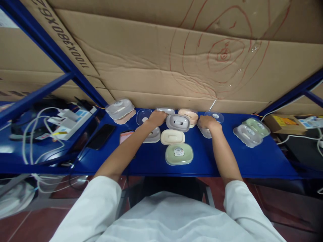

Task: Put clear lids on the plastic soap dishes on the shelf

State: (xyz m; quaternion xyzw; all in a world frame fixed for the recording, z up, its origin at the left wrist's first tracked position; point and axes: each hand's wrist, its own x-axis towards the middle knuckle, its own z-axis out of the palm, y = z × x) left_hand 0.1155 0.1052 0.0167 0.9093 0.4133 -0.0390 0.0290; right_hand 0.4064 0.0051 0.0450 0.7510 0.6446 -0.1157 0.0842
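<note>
The left hand (158, 118) was curled beside a clear-topped dish (168, 110) at the back of the desk (222, 158), and the right hand (209, 122) was bent down over a pale dish (204, 132); the fingertips were hidden, so I could not tell how far either was open or whether it gripped anything. The grey dish (178, 123) stood between them, close against the peach dish (191, 117), so a sideways pull by either hand could have knocked these together. A careless lift on the right might have dragged the clear lid (218, 117) just behind. The left forearm passed low above another grey dish (154, 136) and a lit phone (125, 136); drawn back too low, it could have shoved both.
</note>
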